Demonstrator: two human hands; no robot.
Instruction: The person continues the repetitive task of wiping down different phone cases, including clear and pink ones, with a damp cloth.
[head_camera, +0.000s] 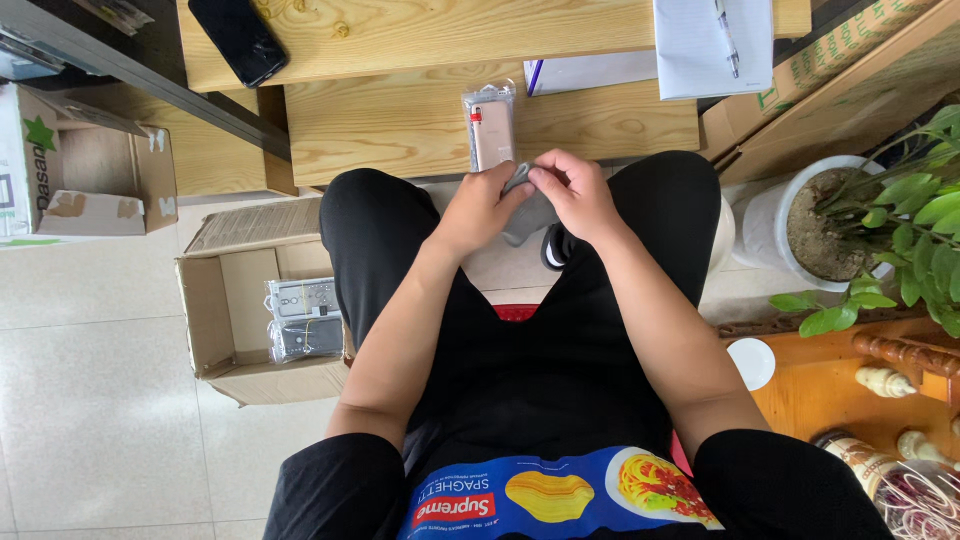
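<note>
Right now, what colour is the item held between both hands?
Grey soft case, seen in the head view.

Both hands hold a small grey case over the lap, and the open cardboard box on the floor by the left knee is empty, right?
Not quite. In the head view, both hands do hold the small grey case, but the open cardboard box contains clear-wrapped phone case packets.
</note>
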